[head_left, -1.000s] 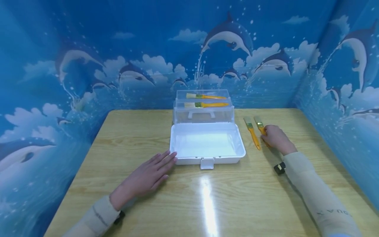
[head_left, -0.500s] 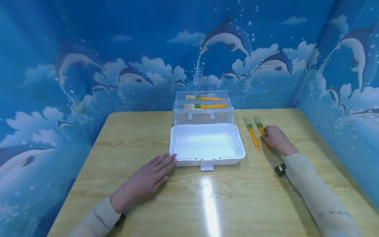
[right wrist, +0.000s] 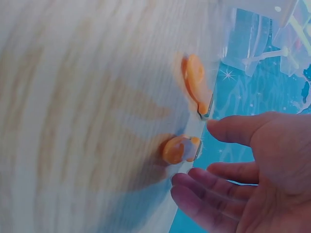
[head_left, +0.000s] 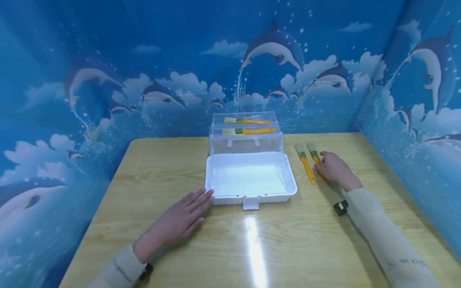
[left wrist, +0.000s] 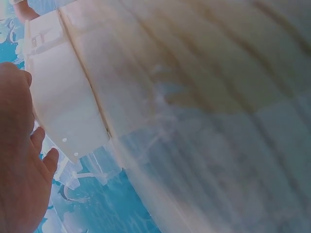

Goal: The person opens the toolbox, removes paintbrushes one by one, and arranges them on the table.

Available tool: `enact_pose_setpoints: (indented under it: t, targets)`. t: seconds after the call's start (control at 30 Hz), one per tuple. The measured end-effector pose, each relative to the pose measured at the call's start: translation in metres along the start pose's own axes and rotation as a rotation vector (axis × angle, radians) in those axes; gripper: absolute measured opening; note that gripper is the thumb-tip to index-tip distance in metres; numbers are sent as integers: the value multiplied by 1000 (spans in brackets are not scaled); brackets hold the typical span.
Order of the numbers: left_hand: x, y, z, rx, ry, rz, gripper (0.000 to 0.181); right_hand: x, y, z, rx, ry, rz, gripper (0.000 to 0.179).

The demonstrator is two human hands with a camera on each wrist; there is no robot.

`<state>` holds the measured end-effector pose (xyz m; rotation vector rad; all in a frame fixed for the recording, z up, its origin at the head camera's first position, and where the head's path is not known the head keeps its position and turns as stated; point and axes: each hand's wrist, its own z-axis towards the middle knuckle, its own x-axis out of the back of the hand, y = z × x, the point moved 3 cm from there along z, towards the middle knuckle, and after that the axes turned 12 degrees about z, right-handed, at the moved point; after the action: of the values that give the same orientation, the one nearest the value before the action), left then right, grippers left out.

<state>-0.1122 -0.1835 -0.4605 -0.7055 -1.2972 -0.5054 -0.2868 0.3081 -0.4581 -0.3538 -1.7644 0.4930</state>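
Note:
My left hand (head_left: 180, 218) lies with straight fingers, its fingertips at the front left corner of a white plastic box (head_left: 251, 199); the box also shows in the left wrist view. The box's lid is raised, and two paintbrushes (head_left: 259, 131) with orange handles lie in its clear trays. Right of the box, two more paintbrushes lie on the table: the nearer one to the box (head_left: 306, 166) and the outer paintbrush (head_left: 315, 154). Over the outer one's handle hovers my right hand (right wrist: 272, 165), thumb and fingers spread apart with a gap around the handle. In the head view the hand hides part of that handle.
The wooden table (head_left: 162, 160) has a blue dolphin-printed curtain (head_left: 180, 48) behind it and along both sides. The box's latch (head_left: 251, 203) hangs down at the front. A dark wrist strap piece (head_left: 340, 207) sits by the right sleeve.
My right hand has let go of the outer paintbrush, its fingers spreading apart. That brush stays on the table beside the other. The left hand holds its place, and the view tilts slightly.

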Motion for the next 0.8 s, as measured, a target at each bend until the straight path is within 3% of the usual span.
enact_pose_setpoints:
  t: [0.2,0.47,0.8]
  targets:
    - [0,1,-1,3,-24,-25,64,3,-8,-4,-10,11,-10,63]
    - [0,0,-1,0,-15,-15,64,7,-29,-11,62,60,-1,63]
    - [0,0,0,8,-28,-19,64,15,-80,-24,181,122,34,62]
